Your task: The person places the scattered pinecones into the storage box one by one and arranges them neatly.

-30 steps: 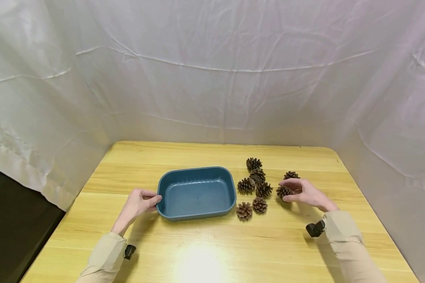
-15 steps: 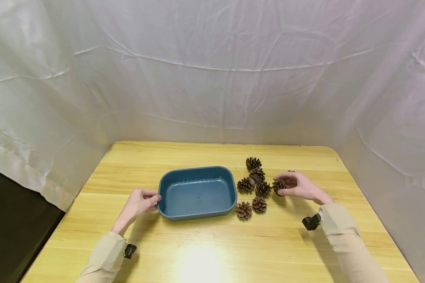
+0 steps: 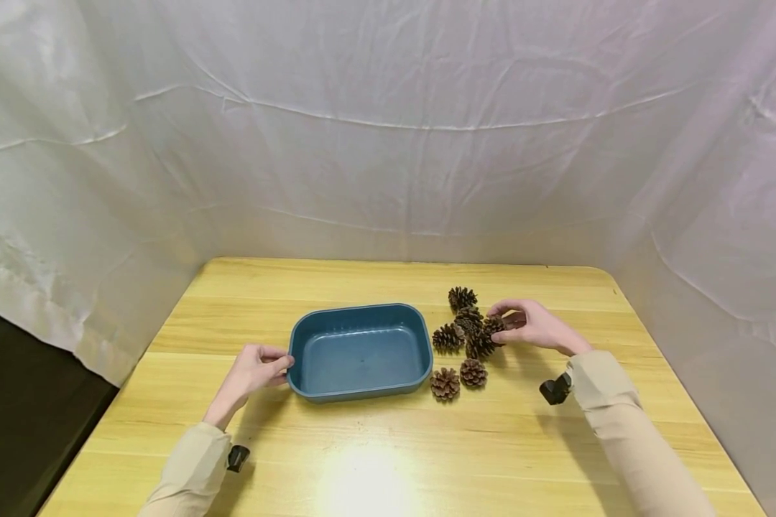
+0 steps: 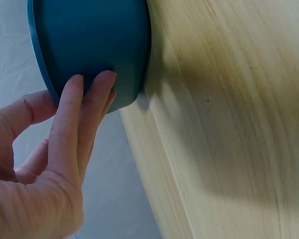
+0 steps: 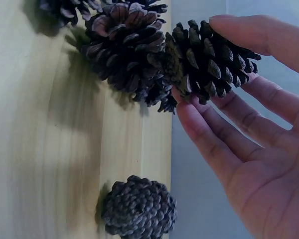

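My left hand [image 3: 252,377] pinches the left rim of a blue rectangular plastic basin [image 3: 362,393]. In the left wrist view its fingers [image 4: 67,119] lie against the basin's outer wall, the thumb at the rim. A brown pine cone [image 5: 207,62] is held between the thumb and fingers of my right hand [image 3: 535,327], over the right side of a group of pine cones. In the head view this held cone overlaps a dark cone [image 3: 478,348] of the group; whether they touch I cannot tell.
Several pine cones lie right of the basin, among them two reddish-brown ones, a nearer cone [image 3: 445,385] and its neighbour [image 3: 473,373]. Another cone [image 5: 139,206] stands apart in the right wrist view. White curtains [image 3: 388,179] surround the wooden table [image 3: 414,459].
My right hand has carried the pine cone leftward and slightly away from me, to the group. The lone cone behind is now hidden in the head view. My left hand keeps its place.
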Demonstrator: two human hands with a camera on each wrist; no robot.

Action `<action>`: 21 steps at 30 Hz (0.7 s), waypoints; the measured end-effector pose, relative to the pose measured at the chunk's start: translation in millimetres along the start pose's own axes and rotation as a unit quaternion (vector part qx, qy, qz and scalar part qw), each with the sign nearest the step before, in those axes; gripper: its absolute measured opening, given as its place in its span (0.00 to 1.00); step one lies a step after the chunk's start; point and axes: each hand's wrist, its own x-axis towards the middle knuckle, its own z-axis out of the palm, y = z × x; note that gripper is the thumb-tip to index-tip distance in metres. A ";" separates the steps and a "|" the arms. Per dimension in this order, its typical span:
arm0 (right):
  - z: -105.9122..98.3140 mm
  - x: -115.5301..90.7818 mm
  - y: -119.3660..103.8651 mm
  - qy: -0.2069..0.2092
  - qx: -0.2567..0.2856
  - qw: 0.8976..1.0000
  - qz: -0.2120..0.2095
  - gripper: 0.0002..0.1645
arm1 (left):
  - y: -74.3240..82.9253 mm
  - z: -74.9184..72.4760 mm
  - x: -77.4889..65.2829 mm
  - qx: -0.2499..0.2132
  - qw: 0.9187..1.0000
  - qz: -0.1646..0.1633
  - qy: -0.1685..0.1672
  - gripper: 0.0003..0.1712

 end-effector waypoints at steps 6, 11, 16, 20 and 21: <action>-0.5 9.4 -10.7 0.011 -0.009 1.000 0.008 0.32 | 0.4 -0.2 -0.3 -0.003 1.000 0.004 -0.003 0.18; -0.1 16.6 -18.4 0.014 -0.009 1.000 -0.002 0.29 | 0.9 0.0 -1.0 -0.005 1.000 0.007 -0.005 0.18; 0.0 23.1 -24.9 0.007 -0.011 1.000 -0.004 0.29 | 1.2 0.4 -0.7 -0.005 1.000 0.011 -0.008 0.17; 1.4 29.5 -29.5 0.006 -0.011 1.000 -0.007 0.29 | 1.4 0.2 0.0 -0.006 1.000 0.011 -0.009 0.17; 2.0 31.5 -30.7 0.006 -0.009 1.000 -0.009 0.29 | 1.6 0.1 0.2 -0.006 1.000 0.011 -0.009 0.17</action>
